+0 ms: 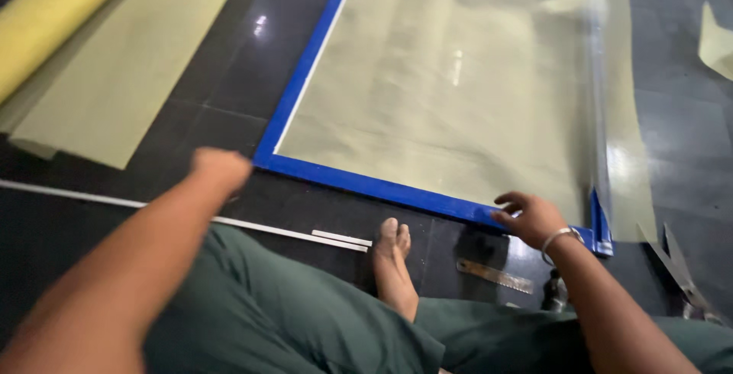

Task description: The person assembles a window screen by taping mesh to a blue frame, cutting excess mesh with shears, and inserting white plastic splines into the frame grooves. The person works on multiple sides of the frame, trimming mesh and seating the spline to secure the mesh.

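Note:
A large pale sheet with a blue tape border [359, 183] lies flat on the dark floor in front of me. My right hand [531, 217], a bangle on its wrist, rests with spread fingers on the blue border near the sheet's near right corner. My left hand [220, 168] is blurred, its fingers curled, just off the sheet's near left corner; whether it holds anything cannot be seen. My bare foot [393, 263] sits between the two arms, below the border.
A metal ruler [495, 275] lies on the floor by my right forearm. Scissors [682, 271] lie at the right. A thin white strip [305, 233] runs across the floor. A yellow roll [53, 15] and a loose pale sheet [130, 61] lie at upper left.

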